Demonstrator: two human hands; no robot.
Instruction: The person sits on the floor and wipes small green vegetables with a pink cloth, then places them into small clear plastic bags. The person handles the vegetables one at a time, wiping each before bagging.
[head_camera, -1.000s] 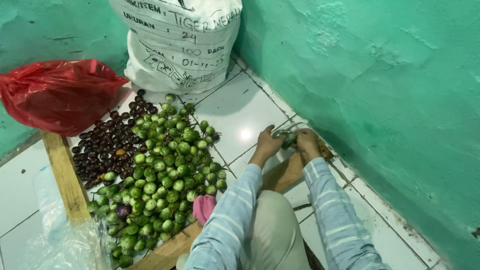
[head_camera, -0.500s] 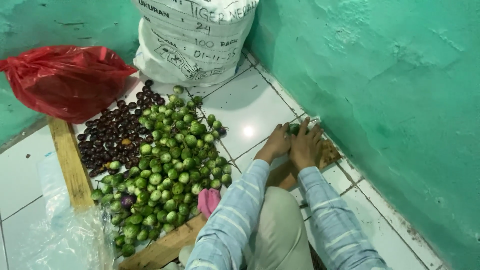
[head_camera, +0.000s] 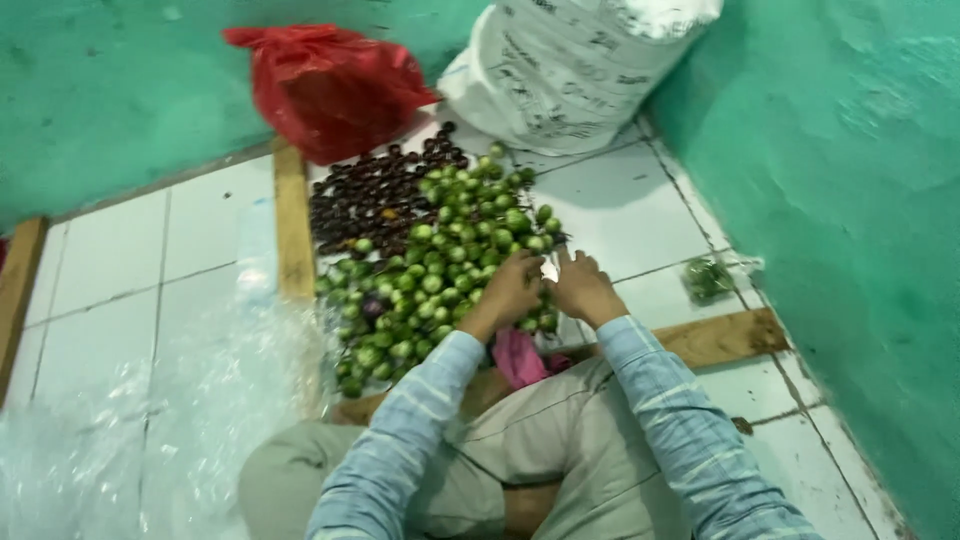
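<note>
A heap of small round green fruits (head_camera: 440, 260) lies on the white tiled floor, with a patch of dark purple ones (head_camera: 375, 195) behind it. My left hand (head_camera: 512, 290) rests palm down on the near right edge of the green heap, fingers curled among the fruits. My right hand (head_camera: 582, 288) is beside it, fingers spread at the heap's right edge; whether either hand holds a fruit is hidden. A small clear bag of green fruits (head_camera: 708, 278) sits on the floor by the green wall, apart from both hands.
A red plastic bag (head_camera: 325, 85) and a large white sack (head_camera: 570, 65) stand against the green wall. Wooden slats (head_camera: 293, 225) frame the heap, another (head_camera: 720, 335) in front. Clear plastic sheeting (head_camera: 150, 420) lies at left. A pink cloth (head_camera: 520, 358) is near my knees.
Both hands left the spot by the right wall, where the small bag now sits, and moved left onto the green heap. The camera view swung right and closer.
</note>
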